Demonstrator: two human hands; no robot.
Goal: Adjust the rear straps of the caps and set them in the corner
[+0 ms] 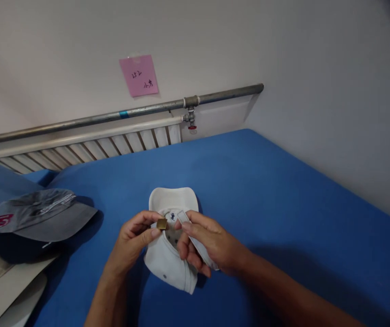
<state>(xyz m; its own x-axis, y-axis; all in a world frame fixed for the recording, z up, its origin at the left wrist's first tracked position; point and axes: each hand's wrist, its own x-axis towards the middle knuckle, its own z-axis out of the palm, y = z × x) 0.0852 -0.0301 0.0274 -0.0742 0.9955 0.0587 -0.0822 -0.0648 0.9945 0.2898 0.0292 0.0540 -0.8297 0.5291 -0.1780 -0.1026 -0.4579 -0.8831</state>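
Observation:
A white baseball cap [172,268] lies on the blue surface, its brim [173,197] pointing away from me and its back opening facing me. Between the thumb and fingers of my left hand [136,236] is a brass-coloured buckle [161,224] at one side of that opening. My right hand [211,240] pinches the free end of the cap's white strap [195,236], which runs down across the fingers. The strap end and the buckle are apart. A small dark logo [172,216] shows between the hands.
At the left, a grey cap [45,218] with a red patch sits on a stack of other caps [11,286]. Behind the blue-covered table [283,195] are a white radiator [106,147], a metal pipe [154,108] with a red-handled valve [192,128], and a pink note [139,76] on the wall.

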